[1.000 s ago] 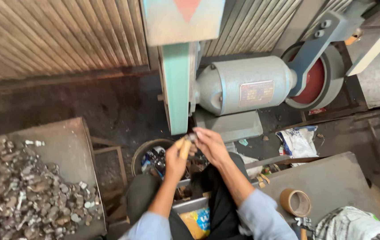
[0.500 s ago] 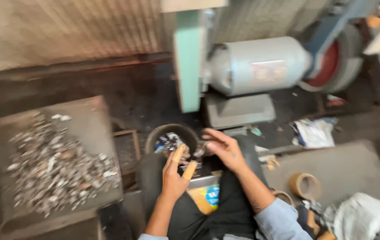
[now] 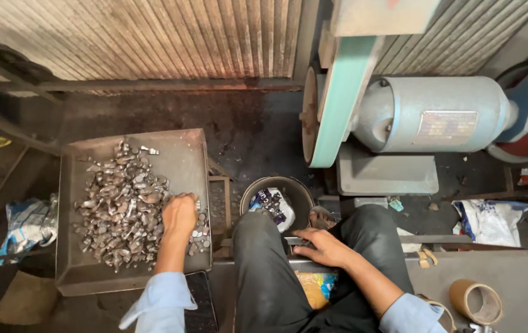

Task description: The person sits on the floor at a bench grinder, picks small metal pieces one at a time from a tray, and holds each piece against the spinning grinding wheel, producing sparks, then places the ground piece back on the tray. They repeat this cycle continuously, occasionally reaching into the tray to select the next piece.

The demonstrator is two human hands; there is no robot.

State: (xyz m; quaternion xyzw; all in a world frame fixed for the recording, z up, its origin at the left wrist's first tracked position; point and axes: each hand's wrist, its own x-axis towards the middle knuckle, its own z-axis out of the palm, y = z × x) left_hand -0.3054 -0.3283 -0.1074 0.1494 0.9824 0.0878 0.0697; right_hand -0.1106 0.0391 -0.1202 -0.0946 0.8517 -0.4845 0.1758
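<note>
1. Grey metal parts (image 3: 119,209), small and shiny, lie heaped in a square steel tray (image 3: 183,157) at about nine o'clock from the person's lap.
2. At the heap's right edge, the left hand (image 3: 179,214) rests knuckles-up on the pieces, its fingers curled down into them; whether it grips any piece I cannot tell.
3. Pale blue sleeve cuffs cover both forearms, the left one reaching out over the tray's near rim.
4. Resting at centre frame, the right hand (image 3: 324,245) lies flat on a dark trouser leg (image 3: 264,271), fingers slightly spread and pointing toward nine o'clock, holding nothing that shows.
5. Just beyond the knees, at twelve o'clock from the right hand, stands a round dark bucket (image 3: 295,188) with a crumpled plastic wrapper and small dark pieces inside.
6. Further out at one o'clock sits a belt grinder: a green sanding belt (image 3: 338,105) runs upright beside a grey motor (image 3: 436,114) on a grey base.
7. Corrugated metal sheeting (image 3: 153,37) backs the scene at twelve o'clock.
8. At four o'clock, near the right elbow, a roll of brown tape (image 3: 475,301) lies on a grey surface, with a white plastic bag (image 3: 489,219) well apart above it.
</note>
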